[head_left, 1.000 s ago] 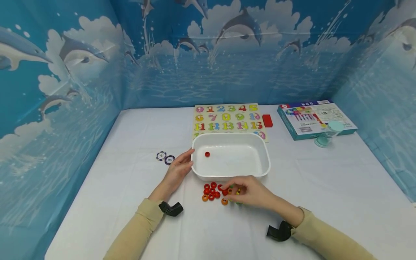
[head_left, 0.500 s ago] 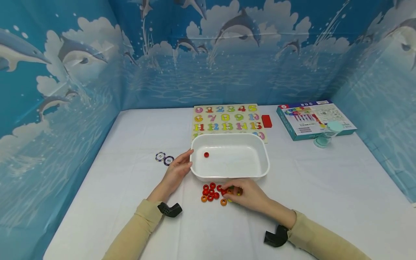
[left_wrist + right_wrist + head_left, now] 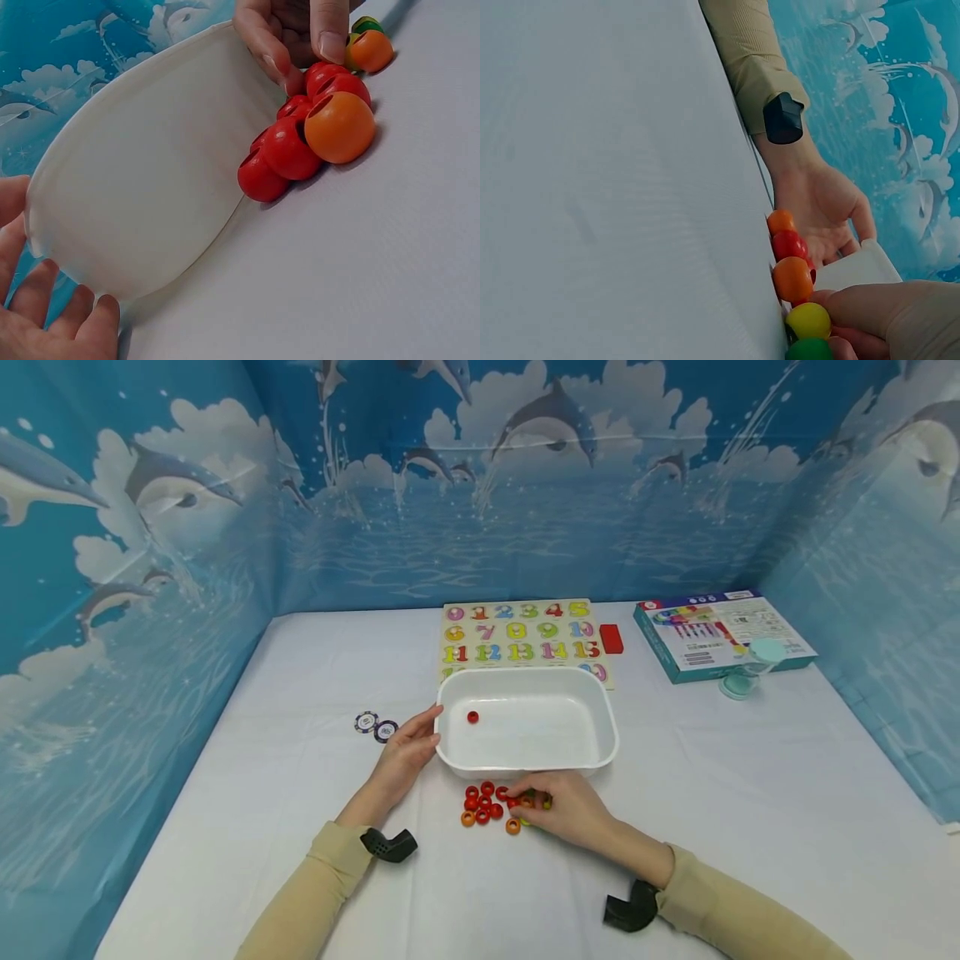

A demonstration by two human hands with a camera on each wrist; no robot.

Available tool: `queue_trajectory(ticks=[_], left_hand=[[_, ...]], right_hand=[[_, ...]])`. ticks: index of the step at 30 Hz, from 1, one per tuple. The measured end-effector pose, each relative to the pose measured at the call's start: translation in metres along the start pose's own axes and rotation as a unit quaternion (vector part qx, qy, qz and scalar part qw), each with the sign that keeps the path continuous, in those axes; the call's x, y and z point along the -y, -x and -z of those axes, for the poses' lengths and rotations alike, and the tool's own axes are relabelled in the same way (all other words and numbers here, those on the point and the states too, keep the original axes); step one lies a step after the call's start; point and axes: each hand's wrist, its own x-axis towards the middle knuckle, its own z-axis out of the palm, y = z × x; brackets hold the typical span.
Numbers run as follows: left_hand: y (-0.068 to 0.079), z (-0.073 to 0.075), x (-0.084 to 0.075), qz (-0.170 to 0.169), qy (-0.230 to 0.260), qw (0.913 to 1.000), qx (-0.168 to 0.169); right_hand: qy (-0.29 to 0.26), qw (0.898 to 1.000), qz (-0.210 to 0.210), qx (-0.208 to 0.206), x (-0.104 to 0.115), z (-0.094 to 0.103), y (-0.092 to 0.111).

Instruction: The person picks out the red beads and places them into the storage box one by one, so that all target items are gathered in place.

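A white plastic basin [image 3: 525,756] stands mid-table, with one red bead [image 3: 472,717] inside near its left end. My left hand [image 3: 405,756] rests its fingers against the basin's left side, and a fingertip touches the rim. In front of the basin lies a cluster of round beads with holes, mostly red [image 3: 482,817], with orange beads [image 3: 340,127] and a yellow bead [image 3: 808,321] among them. My right hand [image 3: 566,806] reaches over the right part of this cluster. Its thumb and index finger pinch a red bead [image 3: 512,804]. The hand partly hides the yellow and green beads.
Behind the basin lies a number puzzle board [image 3: 517,631], partly covered, with a red block [image 3: 611,639] beside it. Two poker chips [image 3: 377,727] lie left of my left hand. A flat box [image 3: 723,635] and a small clear timer-like piece [image 3: 752,668] are at back right.
My right hand has shifted slightly and closed its fingertips around a red bead in the cluster. My left hand stays at the basin. The head view has drifted a little.
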Motion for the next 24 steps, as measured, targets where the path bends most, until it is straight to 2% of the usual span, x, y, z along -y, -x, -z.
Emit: queue_trajectory(ticks=[8, 17, 21, 24], left_hand=[[-0.001, 0.002, 0.003, 0.006, 0.009, 0.9998, -0.015], [0.004, -0.005, -0.006, 0.002, -0.018, 0.9998, 0.000], [0.006, -0.007, -0.008, -0.001, -0.026, 0.9997, 0.002], [0.005, -0.006, -0.008, -0.004, -0.022, 0.9997, 0.005]], right_hand=[[-0.008, 1.000, 0.008, -0.021, 0.001, -0.002, 0.000], [-0.042, 0.997, 0.051, -0.049, 0.006, 0.002, 0.003], [-0.109, 0.992, 0.048, -0.027, 0.014, 0.009, 0.004], [-0.166, 0.985, 0.050, -0.004, 0.031, 0.026, 0.001]])
